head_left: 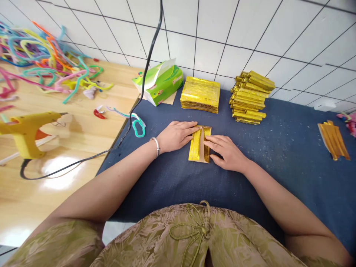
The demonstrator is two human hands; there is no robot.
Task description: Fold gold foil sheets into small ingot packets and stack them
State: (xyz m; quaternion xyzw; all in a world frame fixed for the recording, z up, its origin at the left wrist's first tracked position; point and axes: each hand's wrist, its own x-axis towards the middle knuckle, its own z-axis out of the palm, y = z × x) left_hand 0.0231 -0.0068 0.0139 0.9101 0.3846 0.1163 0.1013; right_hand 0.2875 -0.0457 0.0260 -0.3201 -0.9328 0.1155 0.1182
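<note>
A gold foil paper [195, 146] lies on the dark blue cloth in front of me, both long sides folded inward, with a bare tan strip between them. My left hand [179, 134] rests flat on its left side near the top, fingers extended. My right hand [226, 151] touches the right fold, its fingers spread a little. Behind it stands a neat stack of flat gold sheets [199, 93]. To the right of that stack is a pile of narrow folded gold strips [250, 97].
A green tissue pack [167, 83] sits at the back. On the wooden table [83, 142] at left are a yellow glue gun [26, 131] and tangled pipe cleaners [50, 55]. A black cable [147, 61] hangs left of centre. More gold strips [333, 141] lie far right.
</note>
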